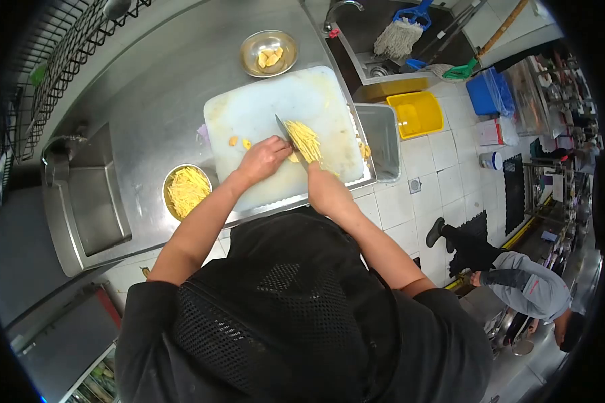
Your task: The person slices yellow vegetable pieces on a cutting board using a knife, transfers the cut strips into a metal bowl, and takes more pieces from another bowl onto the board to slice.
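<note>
A white cutting board (249, 111) lies on the steel counter. My right hand (328, 191) is wrapped round the handle of a knife (281, 126), whose blade points away from me across the board. Beside the blade, my left hand (267, 158) has its fingers curled on a yellow piece; the fingertips are partly hidden. Thin yellow strips (304, 141) lie in a pile just right of the blade. Two small yellow pieces (247, 144) rest left of my left hand. More strips fill a round bowl (165, 193) at the left.
Behind the board is a metal bowl (249, 57) holding several peeled pieces. A sink (97, 208) is at the left. Grey (383, 144) and yellow (417, 114) bins stand right of the counter. A co-worker (528, 285) is at the far right.
</note>
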Demonstrator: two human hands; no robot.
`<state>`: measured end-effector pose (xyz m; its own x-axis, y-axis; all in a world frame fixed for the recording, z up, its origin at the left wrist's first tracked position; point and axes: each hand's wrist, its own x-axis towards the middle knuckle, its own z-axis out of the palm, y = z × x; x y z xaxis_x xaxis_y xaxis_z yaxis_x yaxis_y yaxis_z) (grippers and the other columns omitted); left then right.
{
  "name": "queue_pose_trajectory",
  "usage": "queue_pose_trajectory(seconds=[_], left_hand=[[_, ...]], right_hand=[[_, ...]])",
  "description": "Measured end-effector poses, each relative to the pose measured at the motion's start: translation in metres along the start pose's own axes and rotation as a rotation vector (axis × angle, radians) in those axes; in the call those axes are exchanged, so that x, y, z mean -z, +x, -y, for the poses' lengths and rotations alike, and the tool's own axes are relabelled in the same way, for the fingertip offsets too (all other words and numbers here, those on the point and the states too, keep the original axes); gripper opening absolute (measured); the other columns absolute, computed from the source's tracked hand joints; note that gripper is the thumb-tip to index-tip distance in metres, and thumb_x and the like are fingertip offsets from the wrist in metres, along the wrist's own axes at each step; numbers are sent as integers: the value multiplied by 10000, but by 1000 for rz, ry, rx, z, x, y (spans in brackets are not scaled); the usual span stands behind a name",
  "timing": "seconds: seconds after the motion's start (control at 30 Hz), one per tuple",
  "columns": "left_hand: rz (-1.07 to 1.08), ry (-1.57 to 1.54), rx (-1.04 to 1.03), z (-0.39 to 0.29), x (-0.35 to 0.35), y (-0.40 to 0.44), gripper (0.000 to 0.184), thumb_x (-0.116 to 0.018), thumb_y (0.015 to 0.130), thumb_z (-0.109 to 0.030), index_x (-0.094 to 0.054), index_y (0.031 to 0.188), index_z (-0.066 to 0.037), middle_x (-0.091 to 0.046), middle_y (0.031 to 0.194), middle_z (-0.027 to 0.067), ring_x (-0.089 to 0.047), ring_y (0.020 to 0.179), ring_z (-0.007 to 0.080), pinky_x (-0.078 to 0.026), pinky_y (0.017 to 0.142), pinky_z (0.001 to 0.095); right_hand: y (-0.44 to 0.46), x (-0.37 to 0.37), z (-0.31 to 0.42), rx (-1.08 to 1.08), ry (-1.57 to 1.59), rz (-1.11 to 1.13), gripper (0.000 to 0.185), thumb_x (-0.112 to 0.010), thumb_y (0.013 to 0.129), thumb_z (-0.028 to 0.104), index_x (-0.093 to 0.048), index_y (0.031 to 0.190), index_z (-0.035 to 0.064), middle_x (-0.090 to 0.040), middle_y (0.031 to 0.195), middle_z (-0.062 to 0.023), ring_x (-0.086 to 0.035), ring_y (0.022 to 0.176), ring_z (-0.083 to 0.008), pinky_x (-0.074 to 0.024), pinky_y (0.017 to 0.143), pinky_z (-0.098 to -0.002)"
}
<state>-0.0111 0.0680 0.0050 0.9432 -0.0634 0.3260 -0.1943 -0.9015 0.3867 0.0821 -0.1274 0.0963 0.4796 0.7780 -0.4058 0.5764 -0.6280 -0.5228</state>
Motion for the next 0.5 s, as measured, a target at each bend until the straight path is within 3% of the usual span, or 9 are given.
queue_pose_trajectory(seconds=[0.17,0.3,0.4,0.5], left_hand=[[-35,20,-32,-3,3,1,184,-660,820,-53,-731,990,-48,-703,999,39,-639,947,224,-570,804,347],[-9,-36,-23,1,2,-2,246,-718,762,-13,-714,1007,-30,-707,1043,55,-650,987,256,-569,849,367],[7,-49,-26,1,5,1,258,-716,759,-4,-711,1016,-32,-707,1039,58,-650,985,261,-571,843,369],[30,-31,-43,-5,8,0,171,-673,824,-49,-732,985,-46,-705,972,35,-642,949,224,-570,793,359]], right_hand=[[38,-21,-8,10,107,-61,219,-463,933,38,-516,1117,-69,-692,934,-340,-691,894,-508,-533,813,-589],[-5,5,0,-21,11,16,185,-455,939,42,-523,1078,-58,-689,916,-342,-692,892,-502,-538,784,-586],[20,-25,-1,-39,91,-48,214,-434,954,50,-535,1105,-64,-693,965,-344,-694,940,-493,-536,838,-576],[37,-19,-6,9,90,-58,239,-415,962,51,-527,1137,-67,-693,975,-343,-694,949,-492,-536,846,-573]])
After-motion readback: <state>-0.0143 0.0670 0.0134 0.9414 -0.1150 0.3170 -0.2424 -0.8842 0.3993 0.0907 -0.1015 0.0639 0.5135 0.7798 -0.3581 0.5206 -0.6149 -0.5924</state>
